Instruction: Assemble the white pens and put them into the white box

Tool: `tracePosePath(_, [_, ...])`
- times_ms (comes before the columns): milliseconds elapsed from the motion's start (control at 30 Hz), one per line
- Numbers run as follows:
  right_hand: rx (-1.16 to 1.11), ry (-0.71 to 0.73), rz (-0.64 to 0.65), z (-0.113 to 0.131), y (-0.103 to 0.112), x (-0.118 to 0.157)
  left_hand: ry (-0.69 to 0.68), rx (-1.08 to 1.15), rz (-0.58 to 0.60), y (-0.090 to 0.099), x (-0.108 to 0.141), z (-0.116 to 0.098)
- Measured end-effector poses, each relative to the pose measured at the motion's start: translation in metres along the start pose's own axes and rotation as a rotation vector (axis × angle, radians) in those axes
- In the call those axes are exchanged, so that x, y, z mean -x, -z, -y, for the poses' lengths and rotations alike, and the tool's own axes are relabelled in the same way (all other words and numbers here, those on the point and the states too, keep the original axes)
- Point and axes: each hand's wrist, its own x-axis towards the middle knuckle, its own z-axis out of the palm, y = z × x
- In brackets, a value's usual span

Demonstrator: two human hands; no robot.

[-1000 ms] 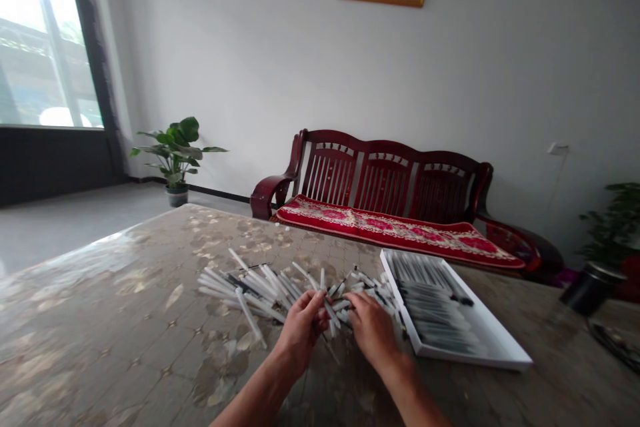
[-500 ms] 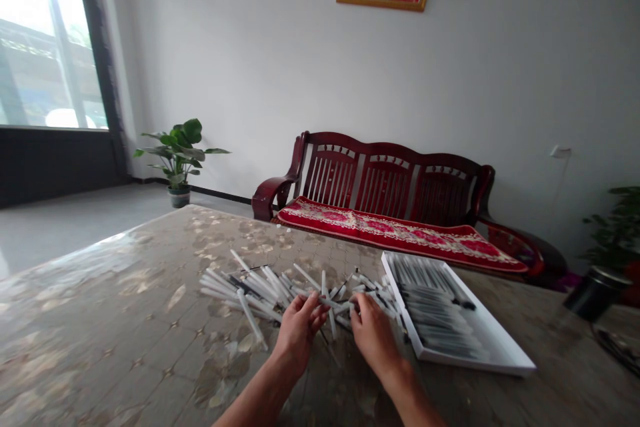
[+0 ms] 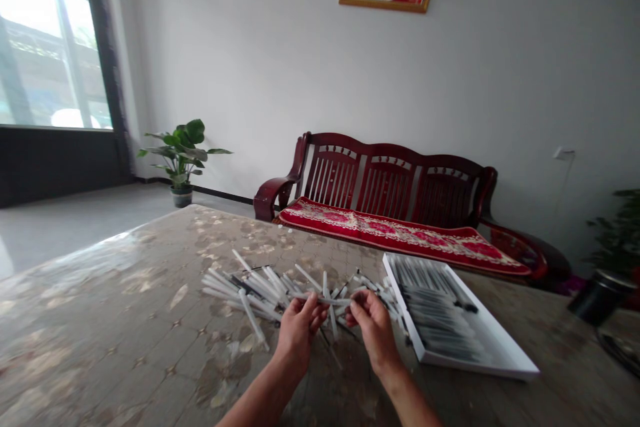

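**Left hand (image 3: 299,325) and right hand (image 3: 373,324) meet on one slim pale tube (image 3: 334,301)**

Both hands are clamped on the same piece: the left pinches one end between thumb and fingers, the right grips the other, and the slim pale tube lies nearly level between them, just above the bench (image 3: 125,327). A moment ago the left hand held it at a slant while the right was apart from it. That suggests the work on this piece has become two-handed, each end steadied. Whether the right fingertips also hold a small dark part is too blurred to tell.

Just beyond the fingers lies a loose heap: long whitish tubes (image 3: 253,290) fanned out on the left, shorter pieces with dark bits (image 3: 387,295) to the right. Beside these, near the right hand, sits a shallow white box (image 3: 500,347) with dark-and-clear sticks (image 3: 440,327) laid in rows.

Farther out are a dark canister (image 3: 597,300), a wooden settee (image 3: 390,187) with a red patterned runner (image 3: 400,228), and a potted plant (image 3: 183,150).
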Motion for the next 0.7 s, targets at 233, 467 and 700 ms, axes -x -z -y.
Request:
tracePosePath(233, [0.078,0.061,-0.018,-0.002,-0.004,0.003,-0.031,-0.026,0.044,0.003,0.001,0.003])
tracePosePath(467, [-0.095,-0.154,-0.046,0.0,-0.005,0.005,-0.181,-0.122,0.137,0.004,0.004,0.004])
tracePosePath(700, [-0.166,-0.344,0.016,0.008,-0.004,0.003,-0.243,-0.187,0.156,0.003,0.004,0.0])
